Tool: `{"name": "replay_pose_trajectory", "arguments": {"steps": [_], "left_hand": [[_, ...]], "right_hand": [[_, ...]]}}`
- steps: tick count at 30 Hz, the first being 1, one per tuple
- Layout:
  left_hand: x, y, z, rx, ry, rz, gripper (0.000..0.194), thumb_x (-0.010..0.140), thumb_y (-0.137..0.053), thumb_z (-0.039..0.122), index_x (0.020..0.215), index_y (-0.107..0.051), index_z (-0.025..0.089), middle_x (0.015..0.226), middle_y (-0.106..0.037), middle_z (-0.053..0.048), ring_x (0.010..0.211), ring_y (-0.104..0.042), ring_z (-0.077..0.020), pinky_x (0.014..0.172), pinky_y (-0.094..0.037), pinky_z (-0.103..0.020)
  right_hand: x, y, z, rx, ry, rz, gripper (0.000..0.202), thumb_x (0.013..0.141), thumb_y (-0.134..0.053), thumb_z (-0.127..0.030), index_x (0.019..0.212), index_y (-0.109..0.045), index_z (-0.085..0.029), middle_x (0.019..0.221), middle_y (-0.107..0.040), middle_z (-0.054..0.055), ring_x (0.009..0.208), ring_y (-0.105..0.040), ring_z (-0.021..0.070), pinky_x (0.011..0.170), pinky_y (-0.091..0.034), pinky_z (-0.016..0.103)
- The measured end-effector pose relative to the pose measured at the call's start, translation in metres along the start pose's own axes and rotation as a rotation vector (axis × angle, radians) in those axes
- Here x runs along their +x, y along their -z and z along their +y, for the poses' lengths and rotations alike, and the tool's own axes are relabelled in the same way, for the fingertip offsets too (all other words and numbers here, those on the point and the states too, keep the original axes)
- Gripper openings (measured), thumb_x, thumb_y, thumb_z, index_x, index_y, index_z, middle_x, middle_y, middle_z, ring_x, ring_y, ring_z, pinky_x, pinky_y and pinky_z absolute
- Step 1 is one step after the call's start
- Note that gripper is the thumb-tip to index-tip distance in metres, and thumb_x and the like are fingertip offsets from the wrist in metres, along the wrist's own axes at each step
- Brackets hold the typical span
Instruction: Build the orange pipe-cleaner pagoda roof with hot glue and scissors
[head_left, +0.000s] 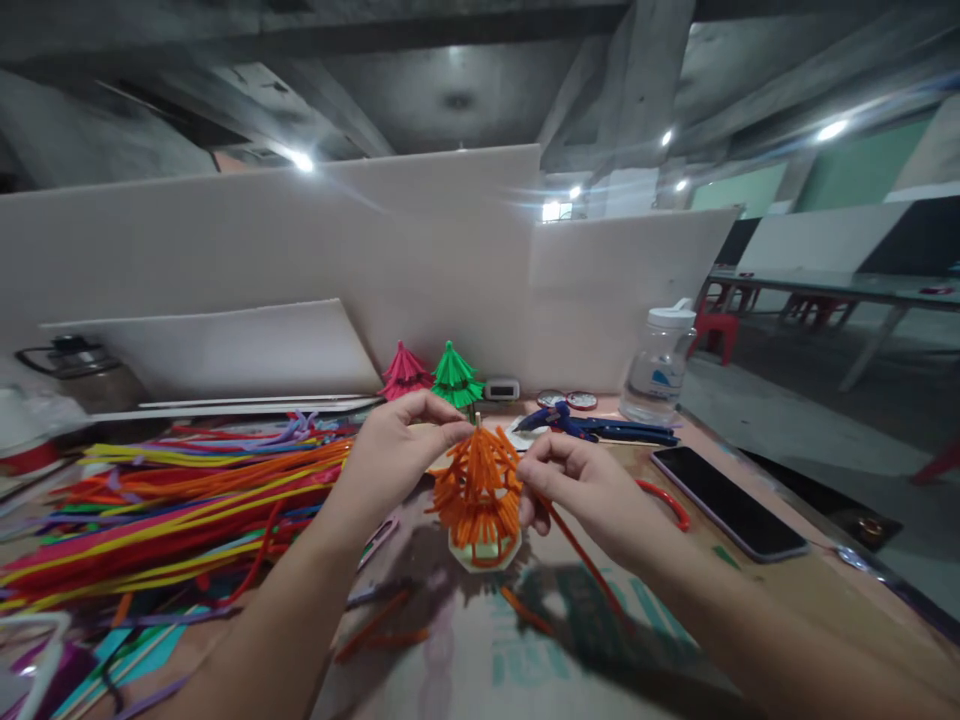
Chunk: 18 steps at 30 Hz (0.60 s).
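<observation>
An orange pipe-cleaner pagoda [477, 490] stands upright on a small pale base [486, 556] in front of me. My left hand [409, 440] reaches in from the left, thumb and fingers pinched at the pagoda's tip. At the pagoda's right side, my right hand [566, 485] is closed on an orange pipe cleaner [585, 560], whose loose length trails down to the right. Behind stand a green pipe-cleaner tree shape [455, 377] and a pink one [406, 372]. Cut orange pieces [375, 625] lie on the board below.
Many coloured pipe cleaners [187, 500] cover the left side. A blue glue gun [555, 417], a phone [727, 500] and a water bottle [658, 365] are on the right. White foam boards [262, 240] stand along the back.
</observation>
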<state>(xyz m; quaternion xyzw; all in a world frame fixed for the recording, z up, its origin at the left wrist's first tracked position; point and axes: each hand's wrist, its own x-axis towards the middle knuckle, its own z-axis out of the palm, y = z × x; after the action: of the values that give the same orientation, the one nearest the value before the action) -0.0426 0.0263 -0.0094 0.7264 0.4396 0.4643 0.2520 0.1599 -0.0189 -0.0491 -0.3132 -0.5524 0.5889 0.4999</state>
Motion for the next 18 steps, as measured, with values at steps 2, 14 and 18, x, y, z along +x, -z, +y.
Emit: {"name": "replay_pose_trajectory", "arguments": {"steps": [2, 14, 18], "left_hand": [[0.000, 0.000, -0.001, 0.003, -0.021, 0.025, 0.025, 0.071, -0.079, 0.036, 0.072, -0.061, 0.018, 0.074, -0.065, 0.002, 0.071, -0.060, -0.0141, 0.071, -0.045, -0.025], [0.001, 0.008, 0.002, 0.060, -0.177, 0.005, 0.030, 0.092, -0.055, 0.042, 0.076, -0.063, 0.018, 0.079, -0.063, -0.002, 0.078, -0.058, -0.0171, 0.073, -0.044, -0.026], [-0.001, 0.002, 0.001, 0.029, -0.153, 0.048, 0.024, 0.079, -0.073, 0.037, 0.072, -0.060, 0.018, 0.079, -0.063, 0.000, 0.077, -0.058, -0.0157, 0.075, -0.044, -0.026]], "right_hand": [[0.001, 0.000, 0.003, -0.037, -0.005, 0.006, 0.043, 0.076, -0.076, -0.054, 0.074, -0.053, -0.018, 0.055, -0.068, -0.001, 0.046, -0.059, 0.0086, 0.049, -0.047, 0.020], [0.010, -0.006, -0.020, 0.002, 0.012, 0.010, 0.037, 0.081, -0.068, -0.052, 0.073, -0.052, -0.019, 0.051, -0.062, -0.002, 0.040, -0.048, 0.0082, 0.044, -0.035, 0.021], [0.015, -0.006, -0.013, -0.263, 0.132, 0.147, 0.031, 0.081, -0.067, -0.045, 0.070, -0.055, -0.019, 0.056, -0.053, -0.004, 0.048, -0.043, 0.0088, 0.046, -0.032, 0.022]]}}
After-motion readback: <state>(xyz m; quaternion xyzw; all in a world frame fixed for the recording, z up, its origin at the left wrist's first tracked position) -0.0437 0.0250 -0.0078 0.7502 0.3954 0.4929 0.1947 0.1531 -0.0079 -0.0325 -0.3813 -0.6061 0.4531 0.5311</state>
